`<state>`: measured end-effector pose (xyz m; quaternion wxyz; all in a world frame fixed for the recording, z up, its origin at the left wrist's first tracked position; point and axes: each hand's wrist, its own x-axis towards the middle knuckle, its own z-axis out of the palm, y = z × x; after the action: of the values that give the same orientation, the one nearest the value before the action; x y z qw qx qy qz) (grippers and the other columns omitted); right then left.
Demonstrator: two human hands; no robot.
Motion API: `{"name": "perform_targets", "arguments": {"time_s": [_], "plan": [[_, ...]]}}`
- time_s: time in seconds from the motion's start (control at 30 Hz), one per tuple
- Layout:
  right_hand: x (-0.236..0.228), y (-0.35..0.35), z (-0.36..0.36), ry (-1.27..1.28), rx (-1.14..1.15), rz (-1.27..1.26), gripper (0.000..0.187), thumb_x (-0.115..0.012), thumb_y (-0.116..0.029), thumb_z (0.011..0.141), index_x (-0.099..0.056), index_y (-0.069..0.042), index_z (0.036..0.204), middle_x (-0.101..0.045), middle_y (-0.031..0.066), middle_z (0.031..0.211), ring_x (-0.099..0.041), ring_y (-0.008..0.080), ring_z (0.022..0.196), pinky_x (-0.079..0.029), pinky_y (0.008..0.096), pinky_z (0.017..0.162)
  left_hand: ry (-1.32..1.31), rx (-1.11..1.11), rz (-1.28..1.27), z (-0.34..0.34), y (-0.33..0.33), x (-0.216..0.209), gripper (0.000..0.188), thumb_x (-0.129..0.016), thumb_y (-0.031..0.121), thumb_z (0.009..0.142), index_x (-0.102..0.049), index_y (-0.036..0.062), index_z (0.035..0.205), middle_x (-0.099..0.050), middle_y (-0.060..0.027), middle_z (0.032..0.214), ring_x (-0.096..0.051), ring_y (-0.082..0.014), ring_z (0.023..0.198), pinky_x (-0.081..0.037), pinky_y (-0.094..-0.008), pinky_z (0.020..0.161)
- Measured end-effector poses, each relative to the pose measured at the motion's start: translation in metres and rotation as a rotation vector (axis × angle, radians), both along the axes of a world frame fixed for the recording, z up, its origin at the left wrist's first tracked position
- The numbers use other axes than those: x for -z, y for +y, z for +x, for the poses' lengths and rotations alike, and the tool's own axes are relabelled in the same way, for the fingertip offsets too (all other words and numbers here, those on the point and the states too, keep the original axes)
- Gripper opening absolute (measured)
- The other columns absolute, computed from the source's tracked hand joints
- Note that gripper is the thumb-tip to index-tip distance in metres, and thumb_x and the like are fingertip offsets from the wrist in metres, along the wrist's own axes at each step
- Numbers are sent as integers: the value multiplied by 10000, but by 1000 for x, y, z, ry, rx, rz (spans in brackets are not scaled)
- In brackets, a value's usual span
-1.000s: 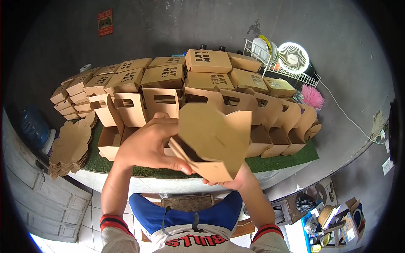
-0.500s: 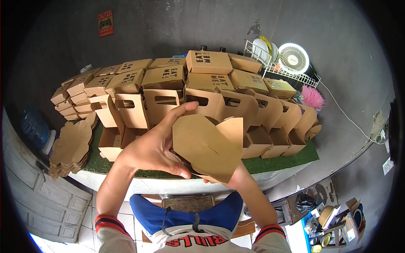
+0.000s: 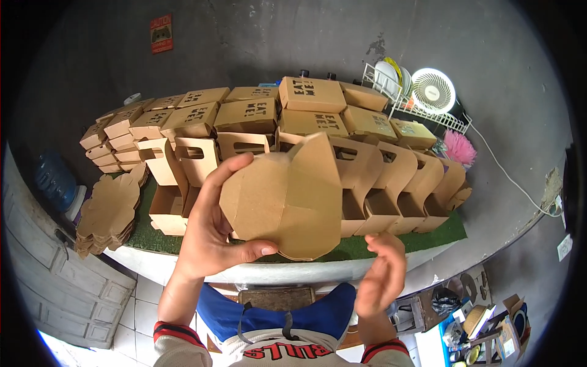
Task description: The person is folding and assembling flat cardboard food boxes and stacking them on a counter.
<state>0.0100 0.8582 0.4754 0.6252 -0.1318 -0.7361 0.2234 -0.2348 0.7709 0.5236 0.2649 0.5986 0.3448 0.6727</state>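
My left hand (image 3: 211,235) grips a brown cardboard carton (image 3: 287,205) from its left side, fingers behind and thumb along the lower edge. The carton's folded panels face up, and one pointed flap stands out at its top right. Off to the lower right of the carton, my right hand (image 3: 380,275) is raised and holds nothing, its fingers loosely bent and a little apart. Behind the carton stands a row of open cardboard boxes with handle holes (image 3: 162,162), partly hidden by it.
Lidded cardboard boxes (image 3: 244,116) with dark lettering are stacked at the back. Flat cardboard blanks (image 3: 110,205) lie piled at left on green turf matting (image 3: 142,227). Back right are a dish rack (image 3: 422,111), a white fan (image 3: 433,90) and a pink fluffy thing (image 3: 458,148).
My right hand has let go of the carton and drawn away to the right. The carton, still in my left hand, has turned so its flap points upward.
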Motion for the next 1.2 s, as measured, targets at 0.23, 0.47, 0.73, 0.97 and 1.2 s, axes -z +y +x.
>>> {"name": "perform_targets", "arguments": {"time_s": [0.23,0.47,0.73,0.97,1.2], "plan": [[-30,-5,-38,27,-200,108,191,-765,-236,846,-743,-52,893,-470,265,1404,-410,371,1316,-372,473,1058,179,-94,227,18,-10,11,1069,-876,-29,645,-230,-10,1496,-305,-152,1520,-421,-255,1360,-374,-402,1119],[-30,1,-47,-82,-186,38,127,-765,-152,821,-734,-29,820,-397,272,1483,-349,413,1394,-271,493,1135,-370,206,-112,15,-21,9,917,-768,-81,699,-277,-8,1470,-395,-141,1457,-440,-245,1340,-378,-379,1092],[-33,-4,-70,4,-216,-9,153,-727,-142,831,-704,2,878,-361,299,1479,-432,352,1334,-365,452,1068,-32,-211,-59,38,-26,10,759,-736,1,818,-328,-9,1458,-500,-167,1338,-497,-239,1251,-419,-345,1026],[-36,-4,-71,2,-273,-51,165,-750,-45,795,-683,-12,943,-308,271,1494,-408,360,1343,-378,451,1067,-23,-329,21,40,-19,12,804,-737,30,822,-301,-19,1495,-406,-181,1444,-465,-262,1297,-390,-361,1064],[-33,-5,-76,76,-317,-80,247,-696,17,764,-619,-28,994,-272,271,1513,-392,365,1355,-377,444,1064,-9,-307,29,41,-17,16,784,-708,-12,825,-295,-27,1491,-364,-180,1472,-471,-279,1302,-420,-380,1053]]}}
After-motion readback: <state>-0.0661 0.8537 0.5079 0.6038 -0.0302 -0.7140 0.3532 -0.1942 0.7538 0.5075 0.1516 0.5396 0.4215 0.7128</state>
